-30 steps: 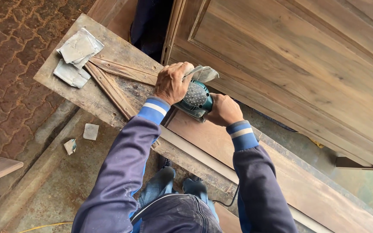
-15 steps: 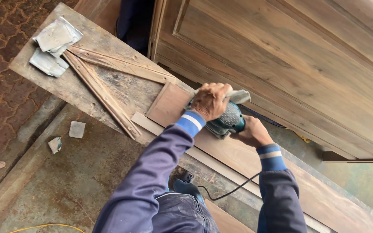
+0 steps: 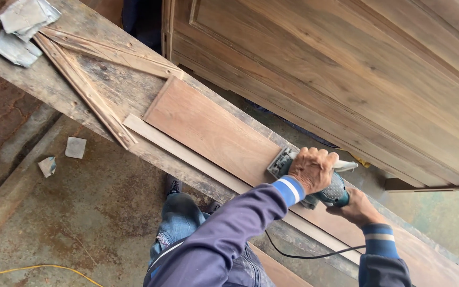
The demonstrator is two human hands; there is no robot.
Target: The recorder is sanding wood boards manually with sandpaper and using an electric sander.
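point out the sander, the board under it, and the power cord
sander (image 3: 331, 194), head view, on its teal body beside the left hand.
board (image 3: 208, 130), head view, on its bare reddish face.
power cord (image 3: 298, 255), head view, on the black loop below the bench.

A long weathered workbench (image 3: 54, 85) is running from ten o'clock to four o'clock; a reddish-brown board (image 3: 208, 130) is lying flat along it, with a pale thin strip (image 3: 187, 154) just beside its six o'clock edge; two narrow wooden slats (image 3: 88, 93) are forming a V toward ten o'clock; grey sandpaper sheets (image 3: 19, 26) are resting at the ten o'clock end.
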